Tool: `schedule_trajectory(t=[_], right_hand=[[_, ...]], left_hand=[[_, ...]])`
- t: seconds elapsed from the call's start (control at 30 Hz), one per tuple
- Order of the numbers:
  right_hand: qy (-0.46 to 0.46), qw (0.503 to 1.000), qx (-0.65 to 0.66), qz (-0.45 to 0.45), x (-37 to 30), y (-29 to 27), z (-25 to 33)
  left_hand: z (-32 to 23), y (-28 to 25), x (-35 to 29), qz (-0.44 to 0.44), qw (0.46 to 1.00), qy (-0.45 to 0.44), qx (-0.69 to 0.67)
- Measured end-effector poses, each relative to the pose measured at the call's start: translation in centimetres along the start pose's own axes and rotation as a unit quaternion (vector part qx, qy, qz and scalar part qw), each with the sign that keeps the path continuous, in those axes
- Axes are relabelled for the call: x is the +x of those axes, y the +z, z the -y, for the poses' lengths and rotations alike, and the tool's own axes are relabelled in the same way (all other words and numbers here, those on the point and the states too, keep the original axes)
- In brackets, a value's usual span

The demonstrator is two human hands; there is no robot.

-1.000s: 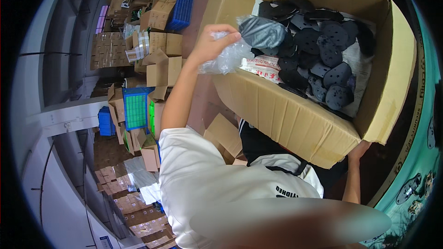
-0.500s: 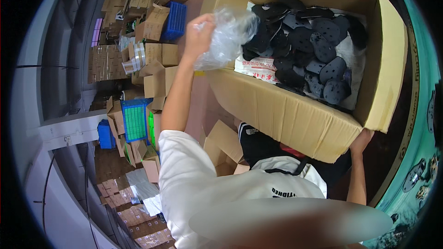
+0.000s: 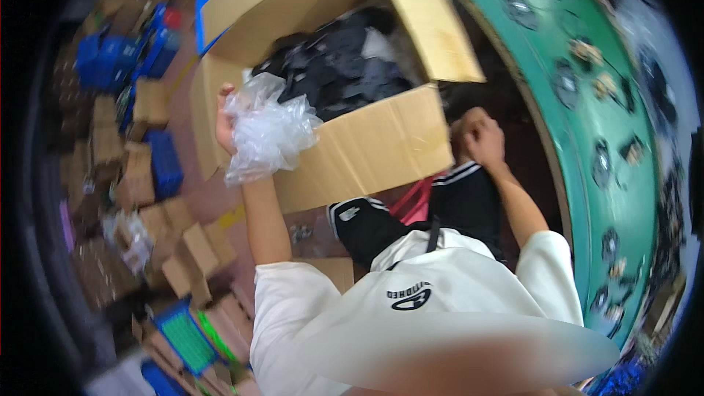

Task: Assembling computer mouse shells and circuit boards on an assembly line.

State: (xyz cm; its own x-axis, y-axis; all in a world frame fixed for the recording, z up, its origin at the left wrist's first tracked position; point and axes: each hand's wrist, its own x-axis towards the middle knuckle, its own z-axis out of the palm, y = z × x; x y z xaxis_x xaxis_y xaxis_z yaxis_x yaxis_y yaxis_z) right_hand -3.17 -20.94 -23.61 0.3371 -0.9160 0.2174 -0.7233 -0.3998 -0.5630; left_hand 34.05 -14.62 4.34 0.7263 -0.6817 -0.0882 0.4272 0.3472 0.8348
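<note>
A crumpled clear plastic bag (image 3: 271, 136) is in my left hand (image 3: 226, 121), at the near left side of a large open cardboard box (image 3: 367, 147). The bag hangs over the box's near left edge and hides part of my fingers and forearm. Inside the box lies a heap of flat black pieces (image 3: 334, 66), blurred now; some were rounded with small holes. My right hand (image 3: 482, 137) is closed, just right of the box's near right corner and apart from it. Whatever its curled fingers hold, if anything, cannot be made out.
A green conveyor belt (image 3: 543, 66) runs down the right side, carrying several small dark parts with wires. Stacked cardboard boxes (image 3: 139, 176) and blue crates (image 3: 106, 62) stand on the left. One box flap (image 3: 429, 22) sticks out toward the belt.
The view has turned, so the box appears further left and more of the belt shows. My left hand has brought the bag nearer to me. My right hand has left the box's corner.
</note>
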Motion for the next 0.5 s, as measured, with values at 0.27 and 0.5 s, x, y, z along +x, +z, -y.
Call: schedule_trajectory(t=[0.27, 0.5], right_hand=[[-0.194, 0.933, 0.194, -0.232, -9.7, -10.0, 15.0], [-0.194, 0.910, 0.120, -0.347, -11.1, -14.7, 12.3]], left_hand=[[15.1, 1.8, -10.5, 0.443, 0.787, -0.337, -0.267], [32.9, 2.7, -21.3, 0.599, 0.569, -0.387, -0.409]])
